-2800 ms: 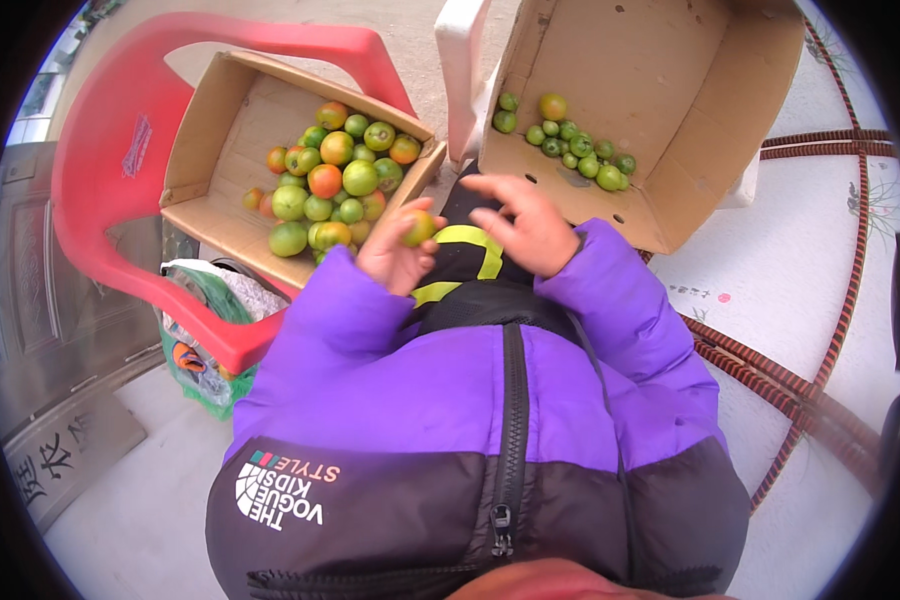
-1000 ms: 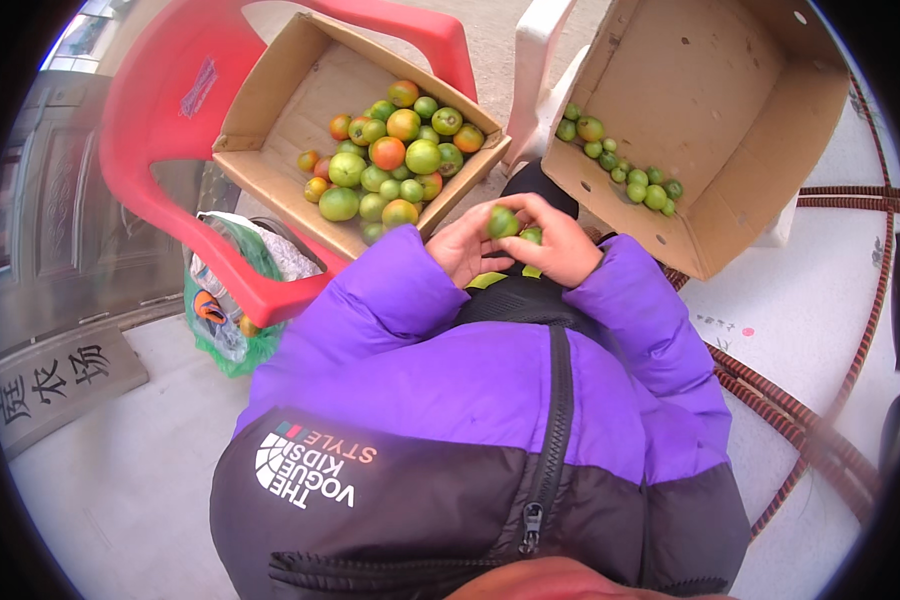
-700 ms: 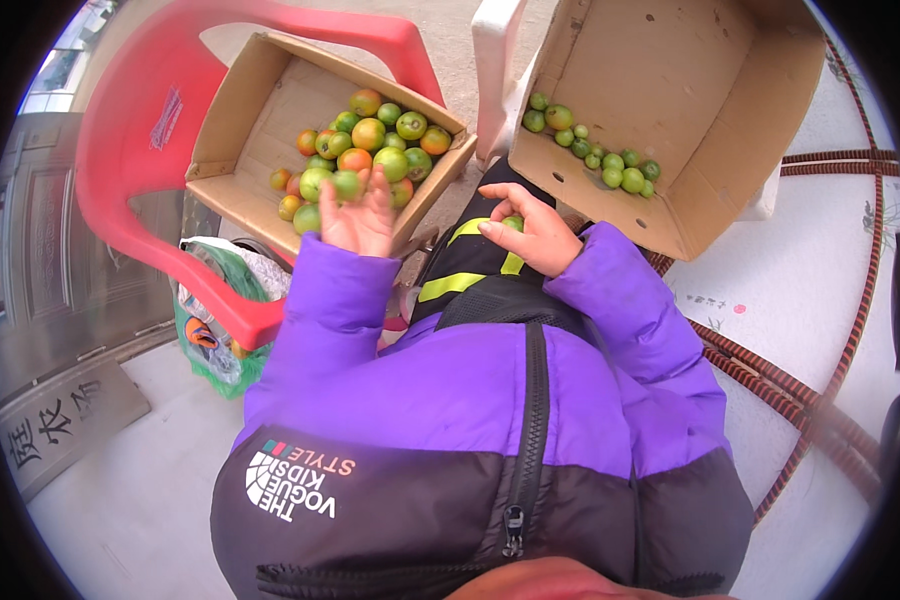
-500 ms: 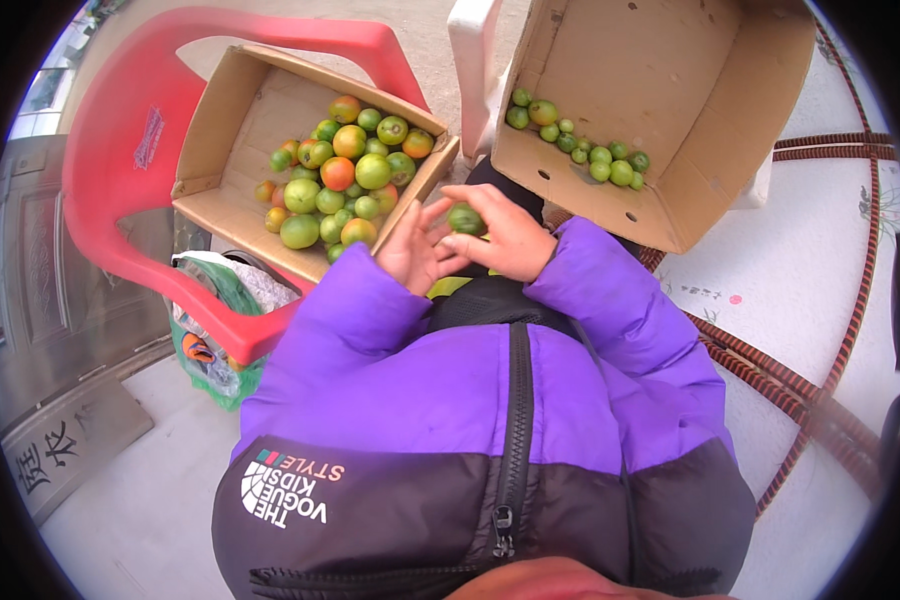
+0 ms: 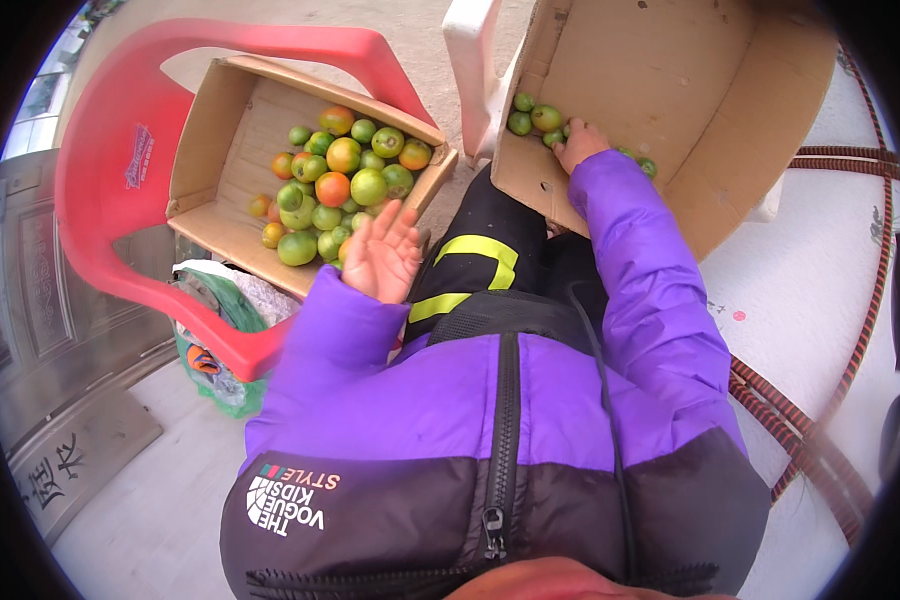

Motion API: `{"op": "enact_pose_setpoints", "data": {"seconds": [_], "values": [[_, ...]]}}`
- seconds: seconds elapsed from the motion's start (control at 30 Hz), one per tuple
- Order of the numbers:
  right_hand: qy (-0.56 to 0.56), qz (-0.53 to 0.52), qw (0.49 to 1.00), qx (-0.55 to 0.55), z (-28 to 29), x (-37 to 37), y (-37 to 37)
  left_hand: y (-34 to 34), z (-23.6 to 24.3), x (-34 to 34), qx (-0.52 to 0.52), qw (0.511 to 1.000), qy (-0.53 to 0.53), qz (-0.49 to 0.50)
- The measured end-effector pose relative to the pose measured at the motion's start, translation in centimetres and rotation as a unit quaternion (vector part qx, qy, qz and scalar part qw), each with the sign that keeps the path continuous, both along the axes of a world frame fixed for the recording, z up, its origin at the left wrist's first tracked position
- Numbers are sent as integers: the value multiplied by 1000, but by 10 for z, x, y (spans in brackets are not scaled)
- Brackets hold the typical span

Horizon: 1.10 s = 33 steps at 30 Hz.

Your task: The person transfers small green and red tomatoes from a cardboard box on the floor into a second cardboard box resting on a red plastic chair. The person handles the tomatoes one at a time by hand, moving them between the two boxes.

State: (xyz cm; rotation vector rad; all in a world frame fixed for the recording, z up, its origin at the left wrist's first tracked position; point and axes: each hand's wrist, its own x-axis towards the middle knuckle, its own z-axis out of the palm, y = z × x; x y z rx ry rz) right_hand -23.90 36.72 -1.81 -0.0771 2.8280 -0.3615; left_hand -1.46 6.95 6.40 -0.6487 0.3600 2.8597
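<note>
My left hand (image 5: pixel 384 258) is open and empty, palm up, just below the nearer rim of the left cardboard box (image 5: pixel 215 150). That box holds several mixed tomatoes (image 5: pixel 343 155), green and orange-red. My right hand (image 5: pixel 580 148) reaches into the tilted right cardboard box (image 5: pixel 690 110), fingers curled down at a row of smaller green tomatoes (image 5: pixel 546 117) along its lower left side. My sleeve hides part of that row, and whatever is inside the fingers is out of sight.
A red plastic chair (image 5: pixel 120 160) supports the left box, with a green plastic bag (image 5: pixel 232 305) below. A white chair (image 5: pixel 468 60) supports the right box. My legs in black trousers (image 5: pixel 470 230) lie between them. A metal door (image 5: pixel 60 260) is left; striped cords (image 5: pixel 855 350) cross a white surface at right.
My hands were together around a green tomato; they have separated. The right went up and right into the right box, while the left now lies open and empty.
</note>
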Motion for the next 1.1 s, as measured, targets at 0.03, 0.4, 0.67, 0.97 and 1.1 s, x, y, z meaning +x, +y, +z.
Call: {"op": "enact_pose_setpoints", "data": {"seconds": [0.03,0.4,0.67,0.97,1.1], "values": [[1,12,1000,3,-6,-4,-1,3,-2,1,-8,1000,2,-13],[29,-17,989,-145,-15,5,30,13,-3,2,-122,991,-37,-51],[-162,63,784,-596,112,110,-22,35,19,1,-177,969,-9,-175],[-187,159,843,-479,154,152,-62,7,31,3,-91,992,-16,-88],[-142,145,863,-463,148,153,-65,-20,42,-7,-55,976,-65,200]]}}
